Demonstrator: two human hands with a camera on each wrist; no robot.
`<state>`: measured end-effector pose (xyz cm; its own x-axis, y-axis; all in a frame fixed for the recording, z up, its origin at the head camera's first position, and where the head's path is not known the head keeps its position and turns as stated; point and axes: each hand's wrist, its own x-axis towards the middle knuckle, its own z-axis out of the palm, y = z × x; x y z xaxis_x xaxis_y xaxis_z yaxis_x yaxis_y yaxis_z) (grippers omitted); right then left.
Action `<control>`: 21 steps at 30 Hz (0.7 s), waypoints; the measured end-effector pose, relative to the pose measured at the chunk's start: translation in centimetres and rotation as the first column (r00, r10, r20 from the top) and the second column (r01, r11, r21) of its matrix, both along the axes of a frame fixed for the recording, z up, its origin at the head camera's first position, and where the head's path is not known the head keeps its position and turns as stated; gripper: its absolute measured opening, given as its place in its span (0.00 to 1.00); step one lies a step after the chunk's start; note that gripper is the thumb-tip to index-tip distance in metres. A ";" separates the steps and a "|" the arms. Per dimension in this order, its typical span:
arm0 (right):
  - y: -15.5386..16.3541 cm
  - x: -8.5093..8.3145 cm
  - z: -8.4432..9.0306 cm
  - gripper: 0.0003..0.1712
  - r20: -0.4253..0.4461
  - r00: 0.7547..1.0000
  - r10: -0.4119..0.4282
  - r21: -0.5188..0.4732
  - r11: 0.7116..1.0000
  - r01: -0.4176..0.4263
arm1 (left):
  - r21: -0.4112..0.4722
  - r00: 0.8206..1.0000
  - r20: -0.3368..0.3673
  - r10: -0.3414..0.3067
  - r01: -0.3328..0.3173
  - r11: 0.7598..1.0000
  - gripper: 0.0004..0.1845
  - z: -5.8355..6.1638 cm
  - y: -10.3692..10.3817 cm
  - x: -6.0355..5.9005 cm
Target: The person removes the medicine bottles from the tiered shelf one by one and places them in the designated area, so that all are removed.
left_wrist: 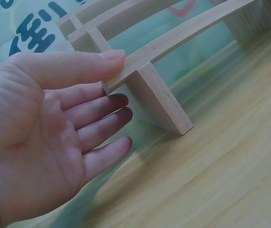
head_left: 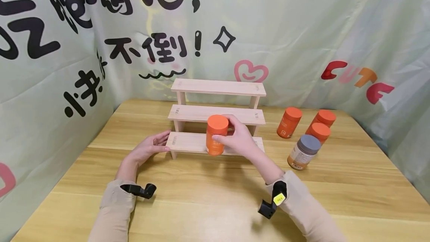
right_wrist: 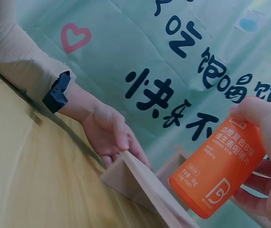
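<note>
My right hand grips an orange bottle with an orange lid and holds it just in front of the lowest step of a three-step wooden rack. In the right wrist view the orange bottle shows white print, with fingers curled round its top. My left hand lies flat and open against the rack's left end. In the left wrist view its thumb presses on the end of the lowest board of the rack, with the other fingers straight beside the side panel.
On the wooden table to the right of the rack stand three orange-lidded bottles and a grey-lidded bottle. A pale green printed backdrop closes off the back and both sides.
</note>
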<state>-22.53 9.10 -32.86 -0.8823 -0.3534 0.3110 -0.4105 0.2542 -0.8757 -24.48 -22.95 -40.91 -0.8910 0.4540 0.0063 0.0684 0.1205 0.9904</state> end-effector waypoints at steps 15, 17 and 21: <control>5.8 0.5 2.1 0.31 -0.032 0.988 -0.151 0.040 0.988 0.152 | -0.033 1.000 -0.013 0.006 -0.006 0.999 0.43 0.3 0.0 0.2; 6.7 0.6 2.4 0.31 -0.035 0.984 -0.174 0.038 0.984 0.175 | -0.031 1.000 -0.007 0.009 -0.009 0.999 0.43 0.2 -0.1 0.2; 8.4 0.9 2.9 0.30 -0.053 0.976 -0.213 0.016 0.977 0.214 | -0.019 1.000 0.002 0.005 -0.005 1.000 0.43 0.1 0.0 0.1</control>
<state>-21.67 17.54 -29.98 -0.9216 -0.1654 0.3512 -0.3879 0.3594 -0.8487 -24.34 -22.97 -40.76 -0.8931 0.4498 -0.0039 0.0660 0.1396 0.9880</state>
